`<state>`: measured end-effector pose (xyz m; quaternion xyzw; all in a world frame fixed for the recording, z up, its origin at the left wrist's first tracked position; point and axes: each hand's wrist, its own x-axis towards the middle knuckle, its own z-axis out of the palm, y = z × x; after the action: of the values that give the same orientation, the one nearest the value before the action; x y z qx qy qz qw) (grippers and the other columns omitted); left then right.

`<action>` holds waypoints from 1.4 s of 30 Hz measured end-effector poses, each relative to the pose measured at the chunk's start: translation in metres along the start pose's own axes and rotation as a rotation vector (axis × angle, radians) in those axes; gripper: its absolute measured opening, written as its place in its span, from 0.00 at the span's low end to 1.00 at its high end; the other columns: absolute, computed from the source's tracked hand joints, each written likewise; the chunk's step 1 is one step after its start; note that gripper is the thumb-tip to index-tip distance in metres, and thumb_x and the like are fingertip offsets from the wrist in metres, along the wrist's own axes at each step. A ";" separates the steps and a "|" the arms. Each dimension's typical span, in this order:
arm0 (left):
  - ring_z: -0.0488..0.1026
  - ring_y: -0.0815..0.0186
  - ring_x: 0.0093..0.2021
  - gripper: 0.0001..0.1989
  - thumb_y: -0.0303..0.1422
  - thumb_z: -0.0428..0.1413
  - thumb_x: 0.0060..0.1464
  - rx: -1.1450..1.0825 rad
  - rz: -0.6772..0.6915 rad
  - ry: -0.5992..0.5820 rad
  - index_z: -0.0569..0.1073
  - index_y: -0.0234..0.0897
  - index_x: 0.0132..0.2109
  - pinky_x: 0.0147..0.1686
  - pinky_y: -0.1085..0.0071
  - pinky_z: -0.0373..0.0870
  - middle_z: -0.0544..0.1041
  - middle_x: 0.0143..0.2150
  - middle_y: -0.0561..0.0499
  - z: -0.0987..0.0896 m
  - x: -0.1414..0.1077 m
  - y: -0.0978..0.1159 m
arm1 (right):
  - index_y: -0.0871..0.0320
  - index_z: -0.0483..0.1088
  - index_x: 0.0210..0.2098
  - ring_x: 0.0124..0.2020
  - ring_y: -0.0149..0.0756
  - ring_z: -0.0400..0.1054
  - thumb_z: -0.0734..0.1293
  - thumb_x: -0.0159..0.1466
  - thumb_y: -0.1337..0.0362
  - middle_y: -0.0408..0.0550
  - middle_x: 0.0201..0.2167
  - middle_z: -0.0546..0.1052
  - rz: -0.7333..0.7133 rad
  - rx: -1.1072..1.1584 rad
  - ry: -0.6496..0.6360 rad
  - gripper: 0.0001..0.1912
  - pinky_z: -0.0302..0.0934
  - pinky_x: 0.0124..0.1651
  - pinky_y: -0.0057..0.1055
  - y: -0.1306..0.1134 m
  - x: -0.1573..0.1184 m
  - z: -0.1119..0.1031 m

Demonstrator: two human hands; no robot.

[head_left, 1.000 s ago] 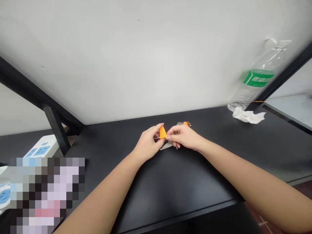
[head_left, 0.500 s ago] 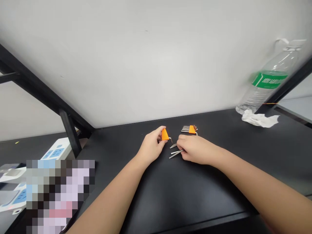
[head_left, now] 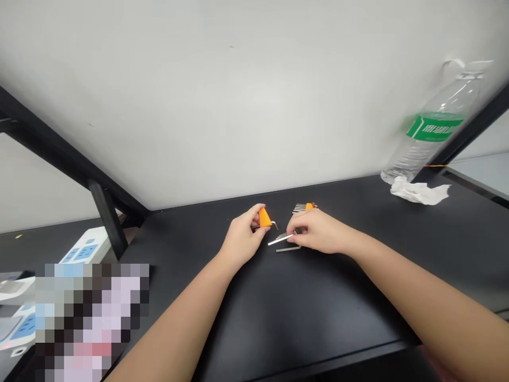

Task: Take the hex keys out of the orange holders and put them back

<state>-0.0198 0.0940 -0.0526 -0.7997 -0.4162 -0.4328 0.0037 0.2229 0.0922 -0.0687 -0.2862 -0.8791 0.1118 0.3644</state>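
My left hand (head_left: 243, 233) pinches an orange hex key holder (head_left: 264, 217), with the bent end of one key sticking out on its right side. In my right hand (head_left: 314, 231), thumb and fingers are closed on a silver hex key (head_left: 278, 240) that points left, a short way below the holder. Another L-shaped hex key (head_left: 287, 249) lies on the black table just under it, and more loose keys show partly beneath the right fingers. Behind the right hand rests a second orange holder (head_left: 309, 206) filled with several keys, partly hidden by that hand.
A clear plastic bottle (head_left: 435, 127) with a green label leans at the back right, beside a crumpled white tissue (head_left: 420, 191). White and blue power strips (head_left: 85, 245) lie at the left, past a black metal frame post (head_left: 107, 217). A white wall (head_left: 254, 106) bounds the back.
My right hand has lifted one hex key off the loose ones, leaving another lying on the table. My left hand keeps hold of the orange holder. The view has shifted slightly.
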 end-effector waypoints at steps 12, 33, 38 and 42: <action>0.77 0.63 0.37 0.25 0.34 0.63 0.55 -0.067 -0.001 -0.039 0.73 0.42 0.60 0.45 0.63 0.76 0.79 0.38 0.52 0.000 -0.003 0.008 | 0.56 0.78 0.36 0.26 0.31 0.70 0.68 0.66 0.62 0.43 0.28 0.78 0.101 0.121 0.277 0.07 0.63 0.32 0.29 0.014 0.005 -0.008; 0.80 0.64 0.43 0.22 0.35 0.64 0.55 -0.026 0.084 -0.058 0.76 0.43 0.57 0.52 0.67 0.77 0.82 0.41 0.55 0.003 -0.006 0.015 | 0.55 0.71 0.46 0.33 0.32 0.72 0.66 0.66 0.68 0.44 0.37 0.79 -0.019 0.153 0.195 0.08 0.66 0.38 0.31 0.002 0.007 0.018; 0.81 0.62 0.42 0.23 0.37 0.66 0.53 -0.044 0.054 -0.039 0.76 0.41 0.56 0.50 0.65 0.78 0.83 0.41 0.54 0.004 -0.007 0.015 | 0.56 0.76 0.42 0.40 0.35 0.73 0.66 0.67 0.71 0.45 0.38 0.81 -0.198 -0.094 0.245 0.08 0.63 0.47 0.34 0.006 0.007 0.014; 0.80 0.63 0.40 0.24 0.38 0.67 0.52 -0.031 0.046 -0.020 0.77 0.41 0.56 0.48 0.66 0.78 0.82 0.38 0.54 0.003 -0.007 0.014 | 0.55 0.79 0.44 0.40 0.34 0.74 0.66 0.68 0.71 0.45 0.39 0.82 -0.210 -0.024 0.278 0.10 0.64 0.47 0.33 0.005 0.007 0.015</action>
<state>-0.0101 0.0810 -0.0547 -0.8133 -0.3911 -0.4307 -0.0030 0.2109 0.1009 -0.0772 -0.2098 -0.8466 0.0221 0.4886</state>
